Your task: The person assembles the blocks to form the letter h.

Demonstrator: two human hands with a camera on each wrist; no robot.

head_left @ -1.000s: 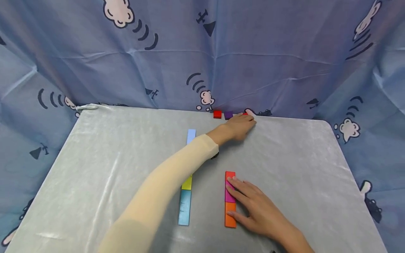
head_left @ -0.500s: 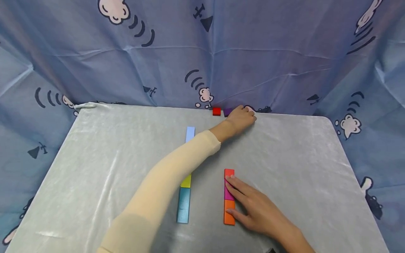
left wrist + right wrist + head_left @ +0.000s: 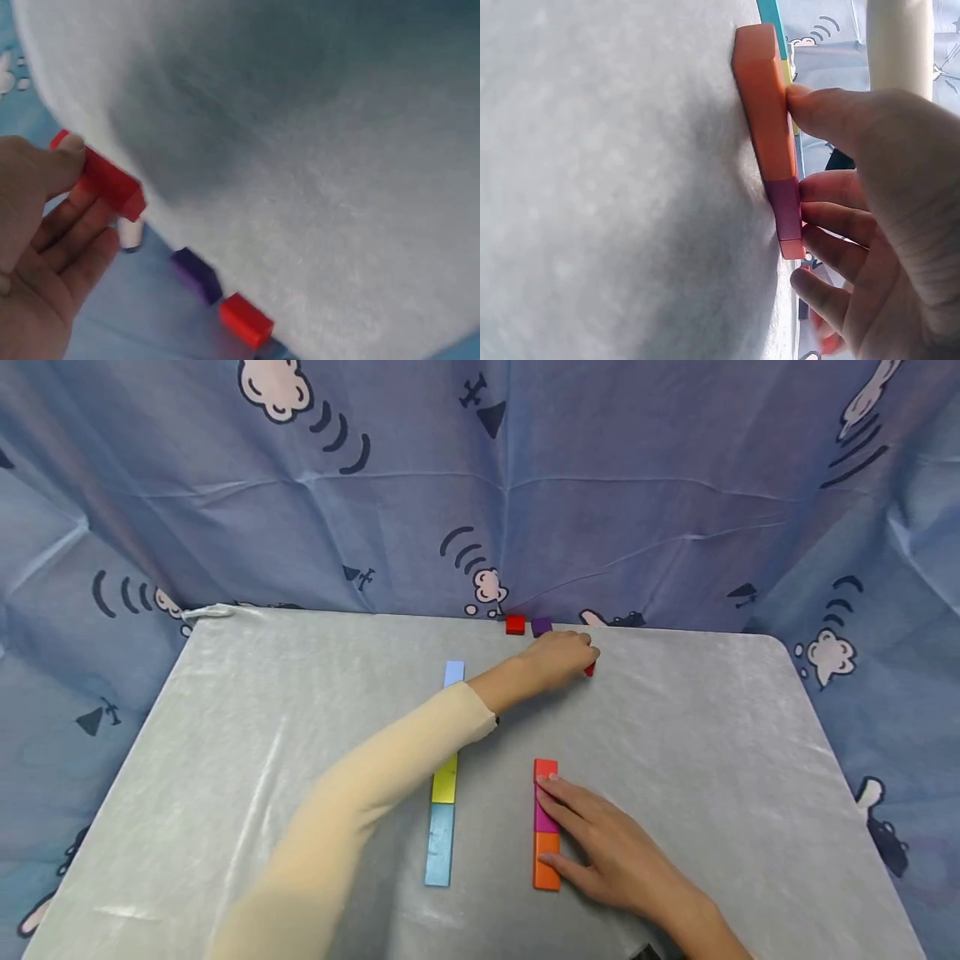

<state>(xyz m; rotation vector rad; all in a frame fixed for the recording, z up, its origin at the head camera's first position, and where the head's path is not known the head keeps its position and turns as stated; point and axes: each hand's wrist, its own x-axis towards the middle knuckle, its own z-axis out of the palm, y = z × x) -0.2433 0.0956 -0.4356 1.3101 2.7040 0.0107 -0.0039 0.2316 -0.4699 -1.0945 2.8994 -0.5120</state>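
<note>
My left hand [image 3: 557, 658] pinches a small red block [image 3: 112, 184] between thumb and fingers near the back of the table. In the head view, only a corner of that block shows past the fingertips. Closer to me, my right hand [image 3: 611, 843] lies along a straight row of blocks. Its extended fingertips touch the magenta block [image 3: 546, 820], and its thumb touches the orange block [image 3: 547, 862]. A shorter red block [image 3: 546, 768] forms the far end of this row.
Left of that row runs another with a light blue block [image 3: 454, 672], a yellow block [image 3: 445, 781] and a teal block [image 3: 439, 845]; my left sleeve [image 3: 390, 768] covers part. A red block [image 3: 515, 625] and a purple block [image 3: 541, 627] sit at the back edge before a curtain [image 3: 637, 510].
My left hand has taken the red block from the table's back edge and drawn it slightly toward me. My right hand keeps its place on the row.
</note>
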